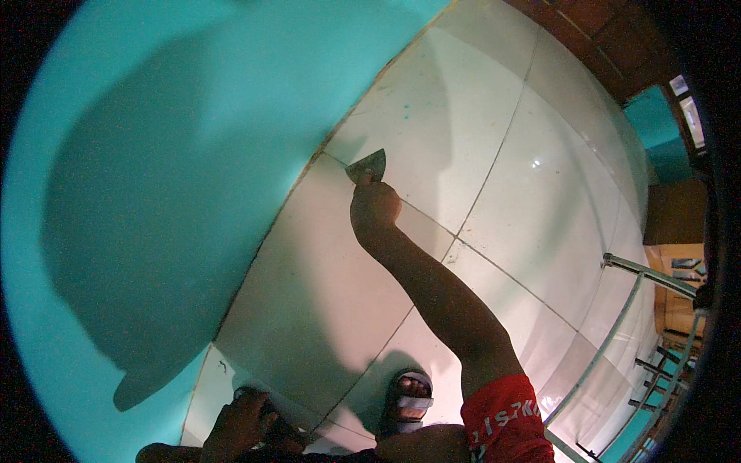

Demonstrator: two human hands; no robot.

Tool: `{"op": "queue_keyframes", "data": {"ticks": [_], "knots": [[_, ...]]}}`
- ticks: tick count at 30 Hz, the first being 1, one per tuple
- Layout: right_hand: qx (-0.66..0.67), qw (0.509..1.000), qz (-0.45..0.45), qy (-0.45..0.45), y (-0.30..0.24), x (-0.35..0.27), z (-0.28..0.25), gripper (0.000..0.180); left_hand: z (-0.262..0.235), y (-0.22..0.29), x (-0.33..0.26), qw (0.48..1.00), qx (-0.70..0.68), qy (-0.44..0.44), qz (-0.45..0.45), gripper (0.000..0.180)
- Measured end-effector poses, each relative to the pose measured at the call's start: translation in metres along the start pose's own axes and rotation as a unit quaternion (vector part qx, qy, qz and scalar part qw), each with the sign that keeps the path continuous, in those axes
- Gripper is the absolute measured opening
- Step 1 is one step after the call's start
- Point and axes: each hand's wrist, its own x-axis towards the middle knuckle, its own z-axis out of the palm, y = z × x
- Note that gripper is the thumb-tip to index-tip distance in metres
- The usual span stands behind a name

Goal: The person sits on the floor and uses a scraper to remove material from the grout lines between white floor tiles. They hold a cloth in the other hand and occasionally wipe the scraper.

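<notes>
We see a floor (478, 116) of large, glossy white tiles with thin dark grout lines crossing it. Its left edge meets a turquoise wall (154, 154) along a dirty seam, and small turquoise paint specks dot the tiles near that edge. A scraper (367, 165) rests its flat blade on the floor right by that edge, on a grout line. At the near edge we make out a sandalled foot (409, 397) planted on a tile. A broad shadow falls across the tiles beside the wall.
</notes>
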Motion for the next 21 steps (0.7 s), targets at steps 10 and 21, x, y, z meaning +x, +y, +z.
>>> {"op": "queue_keyframes", "data": {"ticks": [10,21], "knots": [[0.031,0.998,-0.063,-0.002,0.027,0.007,0.006,0.037,0.016,-0.023,0.012,1.0,0.003,-0.005,0.023,0.038],[-0.059,0.996,-0.043,-0.041,0.088,0.093,-0.069,0.032,0.046,0.019,0.102,0.988,0.069,0.051,0.126,0.063]]}}
